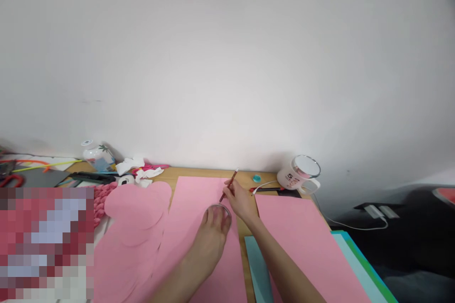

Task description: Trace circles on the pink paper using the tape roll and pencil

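A small round thing with a rim (226, 209) sits flat on the middle pink sheet (194, 199). The left hand (212, 232) pushes down on it with bent fingers; whether they pinch it, one cannot tell. The right hand (239, 199) pinches a dark red pencil (232, 181), its tip right by the far side of the rim.

If the left hand pushes too lightly, the round thing could slip and the pencil line could go crooked. The paper could slide too, because the hand holds it down in just one small spot. A hard push might snap the pencil tip.

The sheet lies on a wooden table (242, 229). On the left are pink cut-out shapes (135, 232). On the right is another pink sheet (298, 236), with a blue sheet (258, 265) beside it. A white mug (296, 175) stands behind that pink sheet, and a jar (97, 156) is far to the left. Behind everything is a plain pale wall (220, 66). Low on the right, a white cord (359, 229) runs to a plug.
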### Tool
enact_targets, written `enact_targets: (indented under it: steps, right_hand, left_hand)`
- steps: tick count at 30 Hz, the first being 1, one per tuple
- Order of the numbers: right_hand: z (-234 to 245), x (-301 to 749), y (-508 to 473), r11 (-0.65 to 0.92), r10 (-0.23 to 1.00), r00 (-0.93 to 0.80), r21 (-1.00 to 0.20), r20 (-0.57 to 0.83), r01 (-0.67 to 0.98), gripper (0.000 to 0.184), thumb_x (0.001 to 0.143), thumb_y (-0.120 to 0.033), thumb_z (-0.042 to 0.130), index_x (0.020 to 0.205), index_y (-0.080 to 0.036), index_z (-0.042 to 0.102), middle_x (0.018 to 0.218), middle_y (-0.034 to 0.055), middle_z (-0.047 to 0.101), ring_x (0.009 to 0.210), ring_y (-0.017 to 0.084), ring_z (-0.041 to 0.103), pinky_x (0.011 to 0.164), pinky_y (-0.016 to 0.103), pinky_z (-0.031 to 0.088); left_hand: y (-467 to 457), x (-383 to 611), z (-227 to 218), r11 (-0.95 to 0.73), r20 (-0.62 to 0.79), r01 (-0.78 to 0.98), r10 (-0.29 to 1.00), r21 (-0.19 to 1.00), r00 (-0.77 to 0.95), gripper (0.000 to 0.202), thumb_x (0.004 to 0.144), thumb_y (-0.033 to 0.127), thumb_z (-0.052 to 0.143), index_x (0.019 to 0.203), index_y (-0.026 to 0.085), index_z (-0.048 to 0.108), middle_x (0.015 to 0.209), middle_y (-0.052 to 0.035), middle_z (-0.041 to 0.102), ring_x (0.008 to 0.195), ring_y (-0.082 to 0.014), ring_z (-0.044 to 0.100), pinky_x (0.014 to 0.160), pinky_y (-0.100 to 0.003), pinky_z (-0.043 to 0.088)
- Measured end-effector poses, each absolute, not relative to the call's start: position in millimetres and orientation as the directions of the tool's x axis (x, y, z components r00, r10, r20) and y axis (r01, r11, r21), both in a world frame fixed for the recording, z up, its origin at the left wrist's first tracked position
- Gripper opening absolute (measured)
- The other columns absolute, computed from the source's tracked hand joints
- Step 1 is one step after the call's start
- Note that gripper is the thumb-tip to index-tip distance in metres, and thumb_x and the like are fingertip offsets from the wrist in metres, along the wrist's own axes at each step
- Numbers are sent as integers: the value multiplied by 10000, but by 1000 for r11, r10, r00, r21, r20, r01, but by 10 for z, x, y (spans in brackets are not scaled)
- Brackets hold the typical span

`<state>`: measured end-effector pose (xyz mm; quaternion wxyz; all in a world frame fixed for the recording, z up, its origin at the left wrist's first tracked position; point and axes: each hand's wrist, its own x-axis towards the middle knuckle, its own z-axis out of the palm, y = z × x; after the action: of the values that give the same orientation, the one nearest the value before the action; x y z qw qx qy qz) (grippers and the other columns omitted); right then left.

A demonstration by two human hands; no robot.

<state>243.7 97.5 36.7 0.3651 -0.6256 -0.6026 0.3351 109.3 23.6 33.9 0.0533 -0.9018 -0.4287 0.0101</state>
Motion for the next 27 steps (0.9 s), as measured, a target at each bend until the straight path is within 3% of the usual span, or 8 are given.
enact_targets:
  steps: [5,9,14,19,27]
  right_hand:
    - [219,2603,889,6,990,119,-876,73,483,149,833,-287,480,931,-193,542,722,37,673,689,212,663,643,301,479]
    - [163,2677,746,33,977,179,-913,115,407,176,809,-358,498,849,-192,544,762,66,670,699,225,658,639,320,491]
    - [162,2737,509,4,970,232,-953,78,302,231,784,-425,553,824,-197,551,717,46,653,660,215,648,606,311,496]
    - [246,2759,254,2,935,348,-983,67,186,305,761,-493,616,720,-202,532,615,20,626,583,185,625,557,272,483]
    - [286,2752,-112,-32,974,228,-990,0,136,316,774,-475,615,845,-177,692,730,52,697,713,203,667,643,260,514]
  left_hand:
    - [273,1099,415,-641,-53,765,768,-63,638,444,846,83,432,1286,97,492,1340,-202,482,1199,-342,449,963,-486,400]
    - [288,1112,539,-633,-97,774,771,-1,630,388,848,61,420,1213,136,529,1302,-152,507,1152,-293,466,946,-436,414]
    - [336,1090,624,-646,-132,761,751,50,647,389,847,55,400,1202,160,520,1267,-137,511,1134,-295,451,865,-403,443]
    - [416,1066,734,-655,-238,753,723,63,648,410,751,43,484,1130,179,559,1265,-112,511,1038,-293,481,793,-379,447]
    - [483,1045,839,-646,-311,755,699,111,644,560,670,3,518,1188,213,535,1247,-90,529,1006,-282,486,784,-374,454]
